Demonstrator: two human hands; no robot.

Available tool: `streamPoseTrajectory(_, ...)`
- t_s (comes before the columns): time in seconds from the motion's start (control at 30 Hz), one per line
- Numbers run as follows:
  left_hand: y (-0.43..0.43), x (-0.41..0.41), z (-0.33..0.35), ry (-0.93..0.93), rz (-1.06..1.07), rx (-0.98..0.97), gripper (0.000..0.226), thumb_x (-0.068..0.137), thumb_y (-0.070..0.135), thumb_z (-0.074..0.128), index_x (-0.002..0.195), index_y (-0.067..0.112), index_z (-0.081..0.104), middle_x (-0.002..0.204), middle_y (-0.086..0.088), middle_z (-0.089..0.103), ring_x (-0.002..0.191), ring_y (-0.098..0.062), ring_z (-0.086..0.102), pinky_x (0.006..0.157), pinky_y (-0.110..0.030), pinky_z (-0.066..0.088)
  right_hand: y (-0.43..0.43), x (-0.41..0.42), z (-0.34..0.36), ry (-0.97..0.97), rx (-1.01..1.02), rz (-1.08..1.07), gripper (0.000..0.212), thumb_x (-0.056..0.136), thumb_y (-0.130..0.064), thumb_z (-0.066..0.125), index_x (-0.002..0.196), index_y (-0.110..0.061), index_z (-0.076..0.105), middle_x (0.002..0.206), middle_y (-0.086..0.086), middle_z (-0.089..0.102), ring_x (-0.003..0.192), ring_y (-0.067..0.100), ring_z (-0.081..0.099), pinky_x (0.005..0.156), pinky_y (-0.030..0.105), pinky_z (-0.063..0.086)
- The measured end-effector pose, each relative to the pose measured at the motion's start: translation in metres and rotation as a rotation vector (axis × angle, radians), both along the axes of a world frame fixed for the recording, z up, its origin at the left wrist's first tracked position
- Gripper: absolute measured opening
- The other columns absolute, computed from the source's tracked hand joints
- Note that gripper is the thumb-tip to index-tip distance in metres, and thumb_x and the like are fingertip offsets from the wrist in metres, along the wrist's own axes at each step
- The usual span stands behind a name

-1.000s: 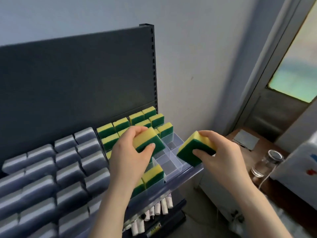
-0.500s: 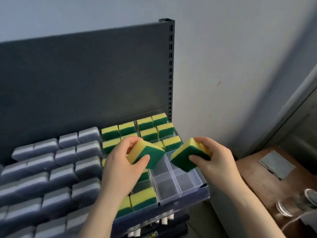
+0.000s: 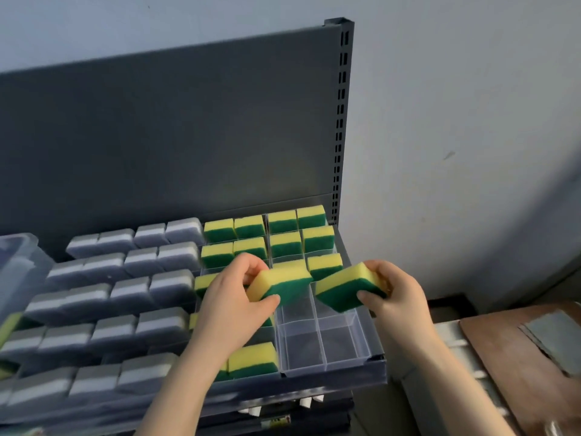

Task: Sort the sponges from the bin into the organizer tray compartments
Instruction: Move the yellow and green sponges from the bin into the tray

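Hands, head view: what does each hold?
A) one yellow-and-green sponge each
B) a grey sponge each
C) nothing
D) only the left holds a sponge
A: the left hand grips one yellow-and-green sponge and the right hand grips a second sponge, both above the clear organizer tray.

A pale blue-grey wall (image 3: 456, 89) rises behind the dark grey back panel (image 3: 157, 136) of a metal shelving unit, edged on the right by a slotted upright (image 3: 341, 121). Soft, even light shows a small scuff (image 3: 449, 155) on the plaster. At lower right, a grey sheet (image 3: 559, 338) lies on a brown wooden table (image 3: 503, 357).
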State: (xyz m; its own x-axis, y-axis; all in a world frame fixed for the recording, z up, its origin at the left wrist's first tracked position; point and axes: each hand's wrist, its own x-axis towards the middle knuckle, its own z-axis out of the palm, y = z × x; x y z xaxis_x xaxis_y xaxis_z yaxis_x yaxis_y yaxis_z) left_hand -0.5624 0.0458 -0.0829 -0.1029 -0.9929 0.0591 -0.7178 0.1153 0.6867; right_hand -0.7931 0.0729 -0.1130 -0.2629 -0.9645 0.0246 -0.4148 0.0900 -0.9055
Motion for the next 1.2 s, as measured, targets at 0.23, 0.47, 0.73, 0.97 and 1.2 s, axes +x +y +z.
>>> streamPoseTrajectory(0.23, -0.004, -0.007, 0.003, -0.216, -0.166, 0.035, 0.033, 0.077, 0.026, 0.075, 0.097, 0.035, 0.05, 0.095, 0.021, 0.056, 0.091, -0.001, 0.055, 0.078, -0.025, 0.052, -0.004, -0.007, -0.001, 0.17, 0.005, 0.146, 0.038, 0.077, 0.003, 0.068, 0.099, -0.026, 0.06, 0.087, -0.015, 0.063, 0.085, 0.007, 0.06, 0.068, 0.008, 0.043)
streamPoseTrajectory(0.47, -0.013, -0.021, 0.008, -0.411, -0.352, 0.029, 0.035, 0.081, 0.031, 0.073, 0.111, 0.035, 0.056, 0.108, 0.022, 0.057, 0.099, -0.003, 0.054, 0.085, -0.028, 0.051, -0.02, -0.002, 0.016, 0.479, 0.116, 0.321, 0.046, 0.081, -0.009, 0.066, 0.123, -0.027, 0.057, 0.113, -0.002, 0.064, 0.102, 0.021, 0.059, 0.084, 0.027, 0.049)
streamPoseTrajectory(0.73, -0.027, -0.033, -0.003, -0.582, -0.489, 0.082, 0.043, 0.081, 0.031, 0.073, 0.119, 0.027, 0.054, 0.118, 0.01, 0.06, 0.102, -0.014, 0.057, 0.082, -0.032, 0.052, -0.034, 0.01, 0.019, 0.694, 0.179, 0.52, 0.041, 0.082, -0.01, 0.061, 0.12, -0.025, 0.059, 0.111, -0.001, 0.064, 0.097, 0.021, 0.059, 0.08, 0.029, 0.051)
streamPoseTrajectory(0.97, -0.032, -0.044, -0.015, -0.663, -0.511, 0.074, 0.047, 0.084, 0.028, 0.07, 0.129, 0.024, 0.054, 0.121, 0.002, 0.062, 0.106, -0.02, 0.058, 0.081, -0.031, 0.05, -0.035, 0.017, 0.003, 0.838, 0.197, 0.611, 0.026, 0.086, -0.017, 0.055, 0.11, -0.024, 0.061, 0.101, 0.001, 0.065, 0.09, 0.022, 0.058, 0.072, 0.029, 0.047)
streamPoseTrajectory(1.2, -0.032, -0.041, -0.019, -0.641, -0.511, 0.086, 0.052, 0.085, 0.028, 0.07, 0.134, 0.025, 0.052, 0.131, 0.002, 0.058, 0.115, -0.019, 0.056, 0.088, -0.031, 0.048, -0.033, 0.013, -0.004, 0.836, 0.17, 0.622, 0.02, 0.087, -0.018, 0.054, 0.107, -0.023, 0.058, 0.102, 0.0, 0.064, 0.091, 0.02, 0.059, 0.073, 0.027, 0.048)
